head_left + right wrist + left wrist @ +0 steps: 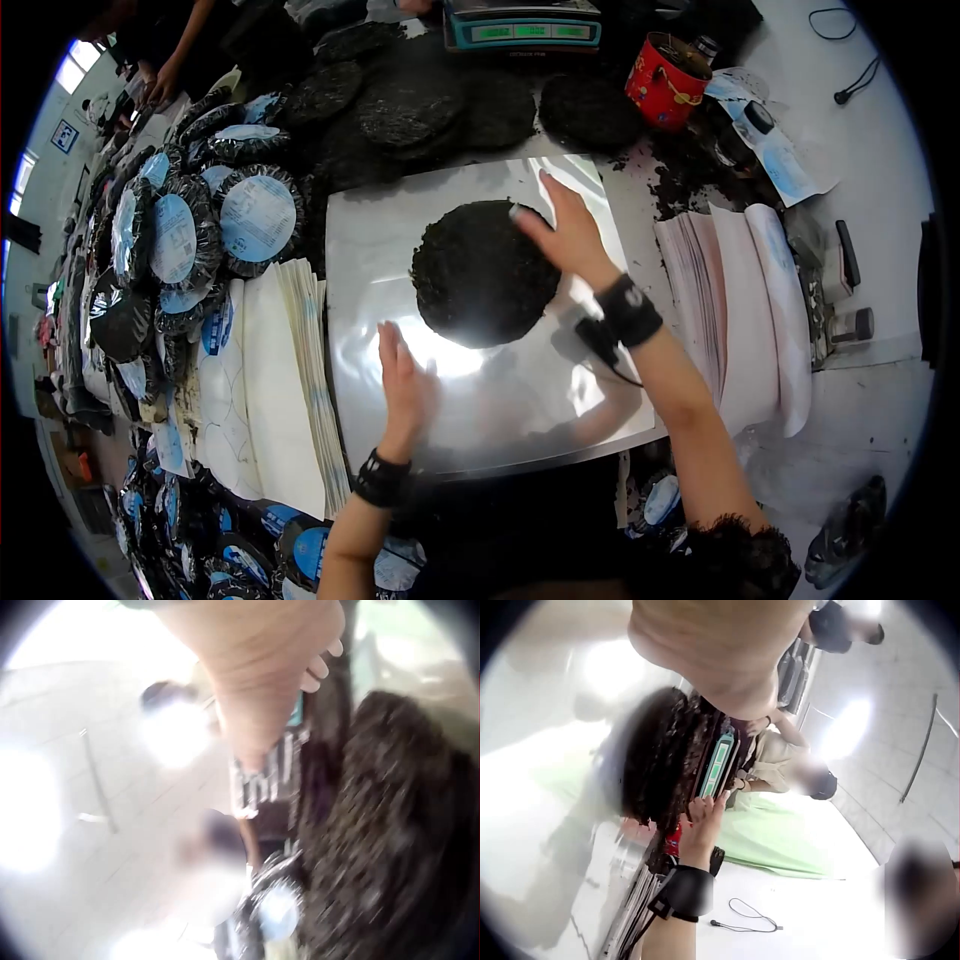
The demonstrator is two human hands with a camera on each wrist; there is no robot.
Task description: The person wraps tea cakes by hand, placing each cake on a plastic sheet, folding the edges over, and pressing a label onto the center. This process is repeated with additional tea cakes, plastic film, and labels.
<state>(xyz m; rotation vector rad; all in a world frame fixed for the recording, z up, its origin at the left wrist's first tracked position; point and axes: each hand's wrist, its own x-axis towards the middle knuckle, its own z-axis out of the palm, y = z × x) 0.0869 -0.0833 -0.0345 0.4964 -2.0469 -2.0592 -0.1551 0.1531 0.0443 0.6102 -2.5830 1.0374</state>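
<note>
A round, dark cake of what looks like dried seaweed (485, 272) lies flat on a shiny metal sheet (380, 240). My right hand (568, 232) is at the cake's right edge, fingers straight, with the thumb overlapping its rim in the head view. To the lower left of the cake, my left hand (405, 398) hovers over the sheet with extended fingers, slightly blurred and holding nothing. In the right wrist view, the cake's rough side (382, 840) shows large beside the right hand (251, 675). The left hand's palm (720, 652) fills the top of the left wrist view.
Stacked paper sheets flank the metal, left (285, 385) and right (715, 310). Wrapped round packs (262, 218) with blue labels pile up at left. Behind are more dark cakes (410, 105), a digital scale (525, 30) and a red bucket (655, 85). Another person's arm (190, 45) shows top left.
</note>
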